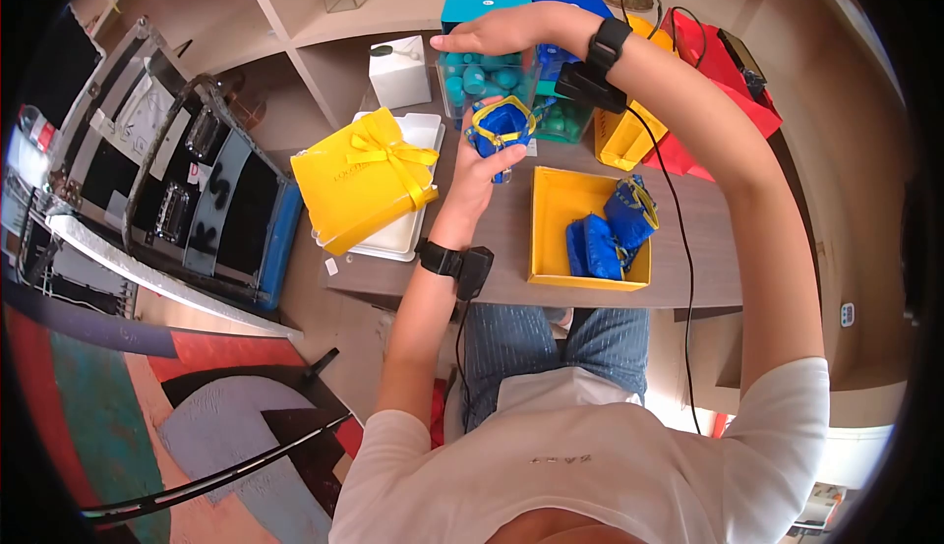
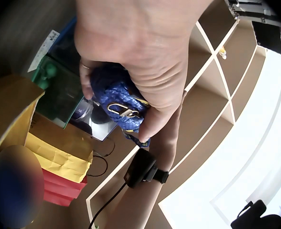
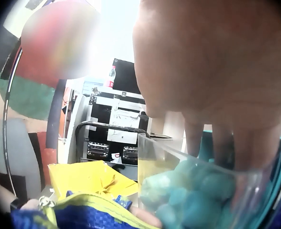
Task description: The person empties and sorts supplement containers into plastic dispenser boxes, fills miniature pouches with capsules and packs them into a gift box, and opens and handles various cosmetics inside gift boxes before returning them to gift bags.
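Note:
My left hand [image 1: 474, 182] grips a small blue woven pouch [image 1: 500, 141] with yellow trim, its mouth held open upward. A metal clasp [image 2: 124, 110] hangs on the pouch in the left wrist view. My right hand [image 1: 503, 29] is over a clear bin [image 3: 152, 148] of teal rounded capsules [image 1: 475, 82]. In the right wrist view its fingers [image 3: 221, 143] point straight down into the bin, with the tips hidden. The pouch is just in front of that bin. Two more blue pouches [image 1: 596, 247] lie in a yellow box [image 1: 540, 224] nearer my body.
A yellow ribboned box [image 1: 329, 185] rests on a white tray [image 1: 425, 131] at left. Behind it stands a white box [image 1: 400, 77]. Red bags [image 1: 723, 121] and a yellow bag [image 1: 621, 141] stand at right. A cable [image 1: 678, 200] hangs from my right wrist.

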`<state>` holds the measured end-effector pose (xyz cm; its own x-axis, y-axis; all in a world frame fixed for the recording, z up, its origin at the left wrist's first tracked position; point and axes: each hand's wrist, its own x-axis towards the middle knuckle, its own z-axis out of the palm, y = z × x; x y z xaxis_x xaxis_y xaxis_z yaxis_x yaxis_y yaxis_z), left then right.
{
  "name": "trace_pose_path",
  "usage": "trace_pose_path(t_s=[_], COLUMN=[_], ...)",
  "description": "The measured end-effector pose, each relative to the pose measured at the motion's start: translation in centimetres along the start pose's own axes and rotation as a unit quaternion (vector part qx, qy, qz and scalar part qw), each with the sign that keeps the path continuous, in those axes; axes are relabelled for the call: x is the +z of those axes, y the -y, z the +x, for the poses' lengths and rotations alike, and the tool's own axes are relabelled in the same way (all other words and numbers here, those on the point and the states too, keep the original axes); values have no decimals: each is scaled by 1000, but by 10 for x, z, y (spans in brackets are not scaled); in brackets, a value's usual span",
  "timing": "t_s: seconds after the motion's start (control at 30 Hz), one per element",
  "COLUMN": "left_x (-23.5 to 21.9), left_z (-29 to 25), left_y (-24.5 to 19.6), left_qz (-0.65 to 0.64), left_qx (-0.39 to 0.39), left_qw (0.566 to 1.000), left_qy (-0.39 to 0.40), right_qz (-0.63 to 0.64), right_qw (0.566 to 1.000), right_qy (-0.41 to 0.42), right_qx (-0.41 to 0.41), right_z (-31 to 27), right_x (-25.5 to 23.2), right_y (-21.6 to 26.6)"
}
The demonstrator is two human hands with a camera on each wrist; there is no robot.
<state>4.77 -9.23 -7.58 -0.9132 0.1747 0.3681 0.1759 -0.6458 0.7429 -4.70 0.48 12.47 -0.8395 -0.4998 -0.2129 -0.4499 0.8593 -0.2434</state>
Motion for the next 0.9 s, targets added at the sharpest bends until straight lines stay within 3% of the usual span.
trace_pose_path(t_s=[0.17, 0.27, 0.33, 0.43, 0.9], left_x=[-4, -2, -3, -4, -3], left_z=[1, 0, 0, 1, 1], left_y=[2, -1, 0, 2, -2], left_qz=[-8, -12, -13, -14, -14], left_qx=[-3, -11, -12, -11, 1], left_qw=[1000, 1000, 1000, 1000, 1000], left_qy=[13, 7, 6, 8, 10], right_qz=[32, 90, 132, 98, 139], right_qw=[997, 994, 986, 992, 987], right_qy=[69, 59, 99, 71, 75], right_qx=[21, -22, -24, 20, -3], right_z=[10, 6, 6, 4, -2], right_x=[5, 8, 6, 9, 1], right_y=[-2, -8, -10, -8, -8])
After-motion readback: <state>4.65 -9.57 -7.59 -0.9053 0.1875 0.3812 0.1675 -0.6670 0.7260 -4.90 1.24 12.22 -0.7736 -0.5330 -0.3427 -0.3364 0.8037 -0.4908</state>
